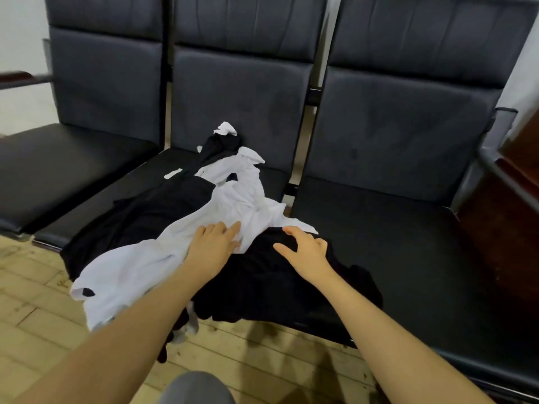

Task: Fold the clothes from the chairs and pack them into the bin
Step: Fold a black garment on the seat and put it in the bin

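Lying under left hand (214, 246), white garment (163, 258); black garment (262, 281) under right hand (306, 252).

The clothes pile (180, 228) covers the middle seat (140, 182) and spills over its front edge; the left seat (58, 164) and right seat (408, 258) lie bare, bounded behind by backrests (242, 91), with what looks like a wooden cabinet (510, 199) flanking the right

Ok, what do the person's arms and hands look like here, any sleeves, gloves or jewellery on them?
Both forearms are bare up to the frame edge: no sleeves in view. The left hand and right hand wear no gloves, and no rings, watch or bracelets show. The fingers are uncovered. A grey-clad knee shows at the bottom.
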